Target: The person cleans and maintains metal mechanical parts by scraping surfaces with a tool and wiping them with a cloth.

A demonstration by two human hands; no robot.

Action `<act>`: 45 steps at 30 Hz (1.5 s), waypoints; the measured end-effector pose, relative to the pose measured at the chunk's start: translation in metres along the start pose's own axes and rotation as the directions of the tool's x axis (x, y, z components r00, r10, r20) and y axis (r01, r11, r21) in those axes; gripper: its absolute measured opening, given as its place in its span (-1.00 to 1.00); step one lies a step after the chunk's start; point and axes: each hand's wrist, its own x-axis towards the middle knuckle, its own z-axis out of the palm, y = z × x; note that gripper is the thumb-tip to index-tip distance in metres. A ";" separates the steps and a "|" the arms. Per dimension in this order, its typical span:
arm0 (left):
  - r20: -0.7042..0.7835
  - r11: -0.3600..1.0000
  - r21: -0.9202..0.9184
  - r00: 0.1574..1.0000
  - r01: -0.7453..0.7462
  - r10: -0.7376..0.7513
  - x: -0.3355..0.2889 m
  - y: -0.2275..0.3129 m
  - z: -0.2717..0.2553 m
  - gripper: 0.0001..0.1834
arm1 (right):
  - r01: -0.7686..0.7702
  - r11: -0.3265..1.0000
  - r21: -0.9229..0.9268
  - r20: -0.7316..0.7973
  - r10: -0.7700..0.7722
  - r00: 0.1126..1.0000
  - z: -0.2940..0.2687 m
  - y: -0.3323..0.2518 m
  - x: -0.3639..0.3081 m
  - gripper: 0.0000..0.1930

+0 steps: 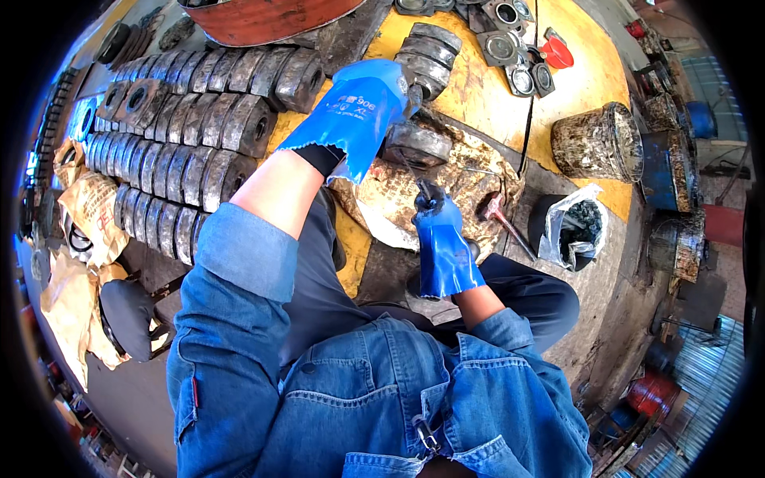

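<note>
My left hand (362,99), in a blue rubber glove, reaches forward to the near end of a short row of dark metal blocks (430,52). Its fingertips are dark and mostly hidden, so their grip cannot be made out. Just below them, a single greasy metal block (417,145) rests on a stained sheet (470,163). Gloved in blue too, my right hand (443,247) is closed round a dark, greasy tool (429,193); a thin shaft seems to run from it toward the block. A hammer (508,225) lies to the right of that hand.
Several rows of metal blocks (183,171) stand at the left. On the right are a grimy bucket (594,143) and a plastic-lined bin (558,231) holding dark material. Square bearing housings (500,49) and a red funnel-like cup (558,52) lie far off, near a rust-red drum (271,20).
</note>
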 end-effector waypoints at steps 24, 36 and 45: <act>-0.165 0.972 -0.144 0.973 -0.185 0.161 0.014 0.010 0.025 -0.58 | 0.049 0.795 -0.604 0.363 0.219 0.906 -0.002 0.004 0.044 -0.61; -0.093 0.973 -0.159 0.984 -0.167 0.154 -0.002 0.022 0.008 -0.65 | -0.024 0.865 -0.501 0.226 0.158 0.961 -0.061 0.042 0.028 -0.66; -0.029 0.978 -0.181 0.994 -0.107 0.103 -0.005 0.006 0.009 -0.54 | -0.006 0.922 -0.387 0.094 0.046 0.995 -0.060 0.044 0.021 -0.65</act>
